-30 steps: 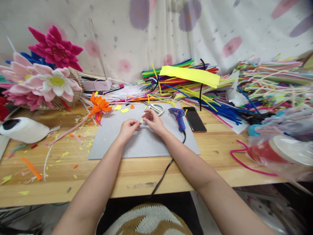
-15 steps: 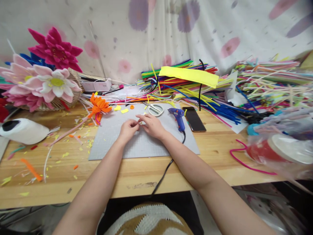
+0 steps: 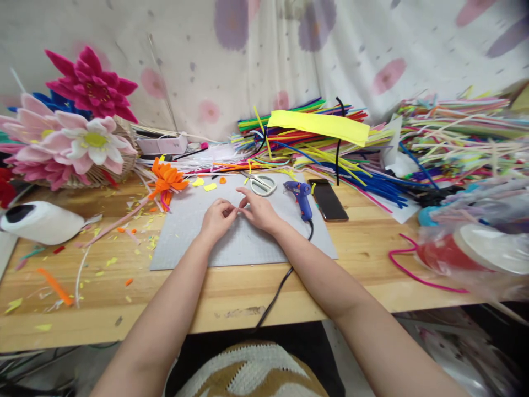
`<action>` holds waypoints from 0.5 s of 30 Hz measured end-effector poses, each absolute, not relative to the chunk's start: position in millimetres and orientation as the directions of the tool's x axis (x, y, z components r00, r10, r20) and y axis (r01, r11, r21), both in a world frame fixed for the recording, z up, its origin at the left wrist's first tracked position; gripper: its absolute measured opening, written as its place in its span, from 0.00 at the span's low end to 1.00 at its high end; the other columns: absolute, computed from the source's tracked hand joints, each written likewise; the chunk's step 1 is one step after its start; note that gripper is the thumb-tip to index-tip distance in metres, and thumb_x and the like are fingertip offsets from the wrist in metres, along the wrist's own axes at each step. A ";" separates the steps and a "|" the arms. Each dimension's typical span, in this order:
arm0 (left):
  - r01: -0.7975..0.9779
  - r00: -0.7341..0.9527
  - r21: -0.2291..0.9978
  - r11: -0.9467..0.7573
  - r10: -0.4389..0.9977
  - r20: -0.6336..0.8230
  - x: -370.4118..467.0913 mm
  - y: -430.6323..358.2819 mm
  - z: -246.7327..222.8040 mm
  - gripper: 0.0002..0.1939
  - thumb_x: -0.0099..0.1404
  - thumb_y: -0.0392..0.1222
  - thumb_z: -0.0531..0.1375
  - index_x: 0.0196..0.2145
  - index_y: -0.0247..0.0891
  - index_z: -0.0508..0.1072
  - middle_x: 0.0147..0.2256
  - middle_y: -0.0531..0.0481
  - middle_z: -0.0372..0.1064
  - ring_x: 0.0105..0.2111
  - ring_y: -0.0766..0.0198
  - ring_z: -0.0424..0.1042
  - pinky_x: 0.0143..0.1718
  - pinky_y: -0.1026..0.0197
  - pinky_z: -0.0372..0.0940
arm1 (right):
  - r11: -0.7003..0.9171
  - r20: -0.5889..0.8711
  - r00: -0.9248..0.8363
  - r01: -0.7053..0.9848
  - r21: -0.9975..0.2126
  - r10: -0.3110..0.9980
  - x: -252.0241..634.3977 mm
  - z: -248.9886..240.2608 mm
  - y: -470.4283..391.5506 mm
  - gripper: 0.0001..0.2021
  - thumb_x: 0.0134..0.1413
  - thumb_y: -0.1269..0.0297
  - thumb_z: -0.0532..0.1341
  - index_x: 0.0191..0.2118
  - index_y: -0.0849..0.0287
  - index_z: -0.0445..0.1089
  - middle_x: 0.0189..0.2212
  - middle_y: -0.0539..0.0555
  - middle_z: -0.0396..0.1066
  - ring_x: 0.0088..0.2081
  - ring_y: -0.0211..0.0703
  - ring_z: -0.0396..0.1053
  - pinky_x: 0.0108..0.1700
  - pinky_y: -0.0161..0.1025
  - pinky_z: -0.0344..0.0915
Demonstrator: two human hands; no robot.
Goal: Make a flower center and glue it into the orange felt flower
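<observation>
Over the grey mat (image 3: 243,253), my left hand (image 3: 217,221) and my right hand (image 3: 259,212) meet at the fingertips. Both are closed in a pinch; whatever lies between the fingers is too small to make out. My right index finger is raised away from the pinch. Just beyond the hands lie scissors (image 3: 263,186) with pale handles. A blue glue gun (image 3: 301,198) rests on the mat to the right, its black cord running toward the front edge. Small yellow pieces (image 3: 210,187) lie at the mat's far left, near an orange fuzzy flower (image 3: 167,182).
A phone (image 3: 329,199) lies right of the mat. Bundles of coloured pipe cleaners (image 3: 355,165) line the back, a yellow strip (image 3: 318,127) on top. Fuzzy flowers (image 3: 91,140) and a white thread cone (image 3: 43,221) stand left among scraps. A bagged red tub (image 3: 438,251) is at right.
My right index finger has lifted and straightened away from the left fingertips. Both hands stay almost in the same place, still pinching together.
</observation>
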State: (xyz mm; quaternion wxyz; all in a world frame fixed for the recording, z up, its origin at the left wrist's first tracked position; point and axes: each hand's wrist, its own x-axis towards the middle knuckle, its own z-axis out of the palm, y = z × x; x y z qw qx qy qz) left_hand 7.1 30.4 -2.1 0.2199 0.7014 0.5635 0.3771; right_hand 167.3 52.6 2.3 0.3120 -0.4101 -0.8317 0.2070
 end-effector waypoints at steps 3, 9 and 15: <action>0.594 -0.029 0.764 -0.251 0.943 0.333 3.6 36.6 1.9 0.10 0.58 0.43 0.57 0.34 0.37 0.73 0.37 0.47 0.66 0.31 0.66 0.68 0.36 0.63 0.65 | 0.465 0.358 -0.298 0.516 -0.719 0.885 171.2 -2.8 59.0 0.31 0.49 0.72 0.58 0.59 0.56 0.50 0.34 0.51 0.71 0.38 0.42 0.69 0.46 0.43 0.62; 0.745 -0.200 0.659 -0.107 0.906 0.373 -3.4 77.3 19.8 0.18 0.57 0.34 0.55 0.46 0.36 0.69 0.47 0.40 0.62 0.43 0.58 0.68 0.47 0.56 0.64 | 0.165 0.178 0.012 0.318 -0.934 0.984 175.7 -15.1 75.4 0.32 0.44 0.70 0.60 0.57 0.55 0.49 0.29 0.47 0.70 0.31 0.39 0.68 0.41 0.42 0.65; 0.898 0.109 0.398 -0.190 0.970 0.217 5.8 117.8 15.8 0.27 0.54 0.28 0.54 0.53 0.35 0.65 0.54 0.37 0.61 0.54 0.49 0.61 0.55 0.52 0.56 | 0.122 0.167 0.141 0.284 -0.951 0.976 176.3 -21.4 78.5 0.30 0.42 0.68 0.61 0.54 0.57 0.52 0.28 0.47 0.71 0.32 0.40 0.69 0.42 0.43 0.64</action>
